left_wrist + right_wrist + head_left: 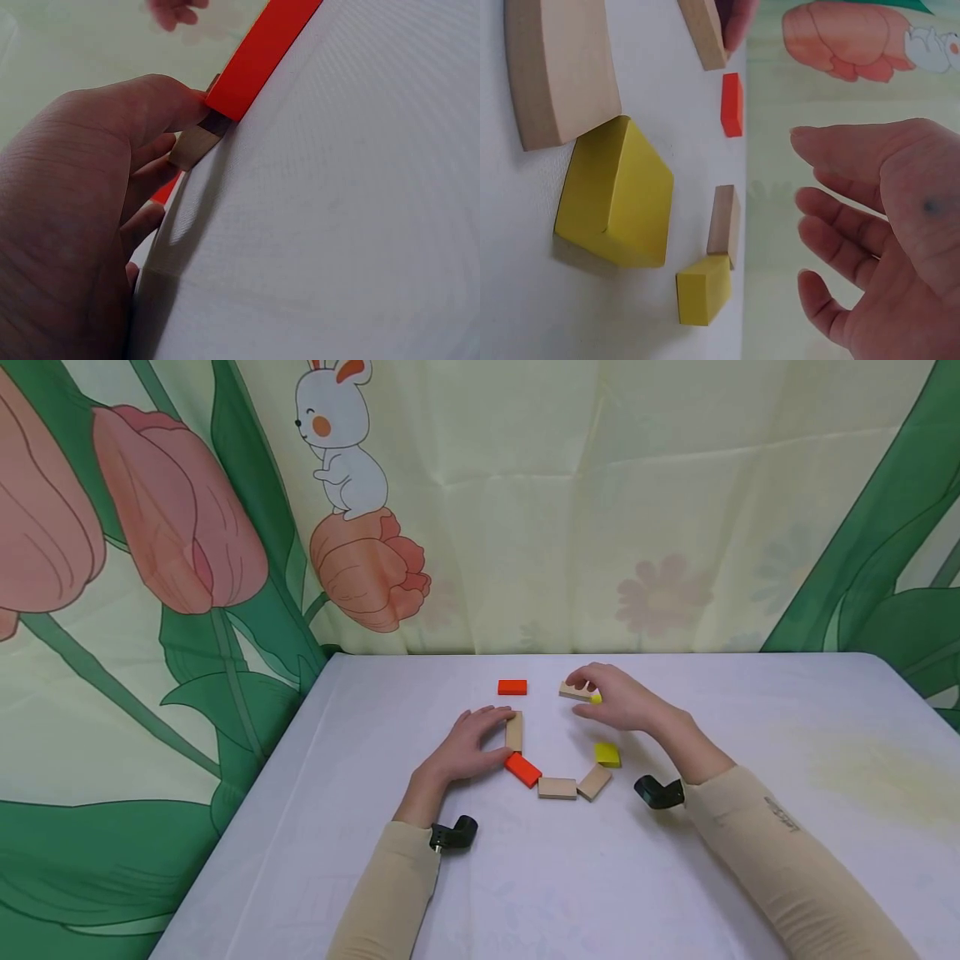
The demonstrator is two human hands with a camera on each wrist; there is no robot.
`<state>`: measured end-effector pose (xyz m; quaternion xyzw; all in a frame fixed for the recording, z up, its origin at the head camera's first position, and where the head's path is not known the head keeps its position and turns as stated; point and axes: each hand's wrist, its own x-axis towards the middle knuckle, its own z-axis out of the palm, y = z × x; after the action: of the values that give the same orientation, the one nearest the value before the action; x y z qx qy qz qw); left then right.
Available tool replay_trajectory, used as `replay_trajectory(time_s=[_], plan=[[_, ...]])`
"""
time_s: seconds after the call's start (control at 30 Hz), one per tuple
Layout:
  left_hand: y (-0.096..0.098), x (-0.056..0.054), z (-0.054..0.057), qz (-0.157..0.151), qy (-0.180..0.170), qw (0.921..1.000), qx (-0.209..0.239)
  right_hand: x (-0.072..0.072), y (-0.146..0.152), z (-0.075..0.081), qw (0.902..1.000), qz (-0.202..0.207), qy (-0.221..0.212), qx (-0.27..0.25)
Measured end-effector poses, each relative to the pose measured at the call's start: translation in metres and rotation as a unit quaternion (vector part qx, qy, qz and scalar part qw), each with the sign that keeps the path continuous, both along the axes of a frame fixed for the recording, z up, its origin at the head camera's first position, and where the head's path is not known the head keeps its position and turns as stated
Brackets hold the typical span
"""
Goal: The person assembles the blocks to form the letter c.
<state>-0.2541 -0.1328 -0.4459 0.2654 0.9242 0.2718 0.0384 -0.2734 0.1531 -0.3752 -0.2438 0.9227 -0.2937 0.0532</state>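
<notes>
My left hand (467, 748) holds an upright-running wooden block (514, 735) by its two ends, fingers at the far end and thumb at the near end. That thumb also lies against a red block (523, 770), which touches the wooden one. Further along the curve come a wooden block (557, 788), a tilted wooden block (595, 782) and a yellow block (608, 755). My right hand (621, 700) hovers with relaxed fingers over a back wooden block (574, 691) and a small yellow block (596, 699). In the right wrist view its fingers (840, 217) hold nothing.
Another red block (512, 687) lies by itself towards the back of the white-covered table (300, 860). A curtain (525, 527) with printed flowers and a rabbit hangs behind the table's far edge. Black wrist cameras (454, 833) are strapped on both arms.
</notes>
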Motion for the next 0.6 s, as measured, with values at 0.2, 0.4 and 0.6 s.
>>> replay_trajectory(time_s=[0.2,0.4,0.6], plan=[[0.0,0.0,0.0,0.003,-0.003,1.0,0.0,-0.006,-0.004,-0.001,1.0,0.005,0.007,0.0],[0.001,0.0,0.001,0.003,-0.004,1.0,-0.003,-0.01,-0.009,-0.002,1.0,-0.001,0.0,-0.002],[0.001,0.001,0.002,0.009,-0.01,0.9999,0.001,-0.015,-0.015,-0.003,1.0,-0.004,-0.003,-0.006]])
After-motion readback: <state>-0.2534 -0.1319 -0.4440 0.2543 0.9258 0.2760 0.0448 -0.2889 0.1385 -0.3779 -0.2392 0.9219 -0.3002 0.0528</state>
